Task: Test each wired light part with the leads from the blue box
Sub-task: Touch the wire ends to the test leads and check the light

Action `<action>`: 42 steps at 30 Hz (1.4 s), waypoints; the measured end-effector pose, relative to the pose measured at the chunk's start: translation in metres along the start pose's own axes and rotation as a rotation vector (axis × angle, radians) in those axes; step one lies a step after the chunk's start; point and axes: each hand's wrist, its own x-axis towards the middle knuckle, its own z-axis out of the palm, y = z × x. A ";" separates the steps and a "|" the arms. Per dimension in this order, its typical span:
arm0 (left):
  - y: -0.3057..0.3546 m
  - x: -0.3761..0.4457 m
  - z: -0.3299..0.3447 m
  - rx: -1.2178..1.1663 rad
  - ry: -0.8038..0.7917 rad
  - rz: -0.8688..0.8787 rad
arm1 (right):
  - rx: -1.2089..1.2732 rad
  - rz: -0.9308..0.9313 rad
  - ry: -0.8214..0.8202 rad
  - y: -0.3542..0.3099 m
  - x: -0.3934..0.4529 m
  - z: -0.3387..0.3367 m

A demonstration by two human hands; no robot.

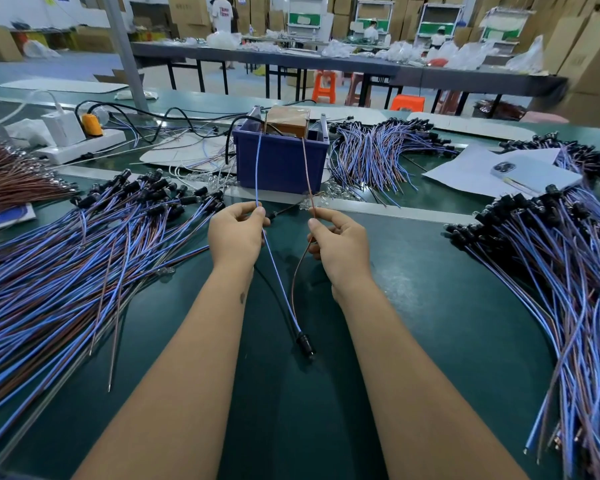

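The blue box (280, 161) holds a brown block (288, 123) and two leads.

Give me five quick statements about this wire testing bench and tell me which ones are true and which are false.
1. The left hand pinches a blue wire. True.
2. The right hand holds nothing. False: it pinches a brown wire.
3. The blue box sits beyond the hands, between piles of wired parts. True.
4. The black socket of the part under test lies on top of the blue box. False: it is near the person, low between the forearms.
5. A phone lies on white paper to the right. True.
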 end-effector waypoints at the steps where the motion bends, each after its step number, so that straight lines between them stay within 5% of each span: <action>1: 0.000 0.001 -0.001 -0.016 0.006 -0.007 | 0.005 0.002 -0.001 0.000 0.000 0.000; 42: 0.000 0.011 -0.003 0.012 -0.012 0.070 | 0.029 0.034 0.025 -0.003 -0.001 -0.001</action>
